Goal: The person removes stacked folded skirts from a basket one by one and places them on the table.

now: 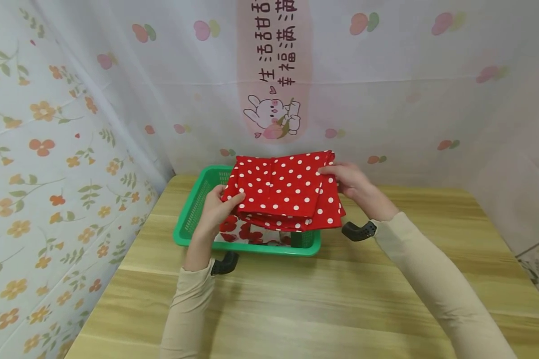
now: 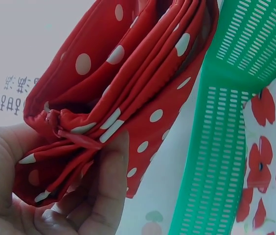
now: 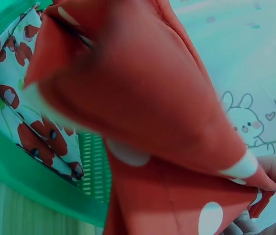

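The folded cloth point(image 1: 278, 187) is likely light and limp; grip every layer at both ends. The left hand point(image 1: 214, 208) and right hand point(image 1: 353, 180) pinch its left and right edges.

Folded red cloth point(image 1: 283, 187) with white polka dots
Creased and several layers thick, it spans between the left fingers point(image 2: 107, 191) and right fingers point(image 1: 330, 170), pinched at opposite sides.

The basket point(image 1: 251, 250) sits on the table point(image 1: 296, 309), before the curtain point(image 1: 184, 94). A cloth point(image 1: 253, 235) lies in it, a bundle point(image 1: 283, 187) above it.
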`<action>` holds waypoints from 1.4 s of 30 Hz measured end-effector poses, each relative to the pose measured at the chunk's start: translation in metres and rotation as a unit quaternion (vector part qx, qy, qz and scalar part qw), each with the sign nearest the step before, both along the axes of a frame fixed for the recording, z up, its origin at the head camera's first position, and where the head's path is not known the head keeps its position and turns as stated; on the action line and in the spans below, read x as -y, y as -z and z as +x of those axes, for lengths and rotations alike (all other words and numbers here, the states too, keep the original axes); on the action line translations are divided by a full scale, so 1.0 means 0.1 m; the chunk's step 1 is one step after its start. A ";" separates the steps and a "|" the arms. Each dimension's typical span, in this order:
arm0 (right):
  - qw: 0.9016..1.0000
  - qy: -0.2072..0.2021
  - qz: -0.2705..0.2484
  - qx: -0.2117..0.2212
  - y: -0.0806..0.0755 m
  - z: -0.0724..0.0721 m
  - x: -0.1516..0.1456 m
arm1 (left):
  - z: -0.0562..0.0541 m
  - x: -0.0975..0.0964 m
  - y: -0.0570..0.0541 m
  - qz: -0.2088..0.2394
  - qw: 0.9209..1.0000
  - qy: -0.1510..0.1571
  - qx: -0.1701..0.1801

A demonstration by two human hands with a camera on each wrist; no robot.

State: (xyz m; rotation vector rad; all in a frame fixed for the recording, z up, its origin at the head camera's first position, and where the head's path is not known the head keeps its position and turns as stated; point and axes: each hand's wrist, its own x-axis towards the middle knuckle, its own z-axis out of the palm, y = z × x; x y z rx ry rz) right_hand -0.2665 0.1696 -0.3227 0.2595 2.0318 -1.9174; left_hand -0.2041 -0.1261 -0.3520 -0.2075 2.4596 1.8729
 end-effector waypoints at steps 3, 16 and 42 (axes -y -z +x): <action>1.000 0.000 -0.002 -0.002 -0.03 0.03 -0.05 | 0.00 -0.04 -0.01 0.006 1.000 0.004 -0.004; 1.000 0.008 -0.012 -0.011 -0.10 0.14 -0.31 | 0.00 -0.27 -0.03 0.037 0.999 0.026 -0.022; 0.999 0.031 -0.038 0.000 -0.09 0.26 -0.70 | -0.04 -0.62 0.01 0.060 0.996 0.057 -0.045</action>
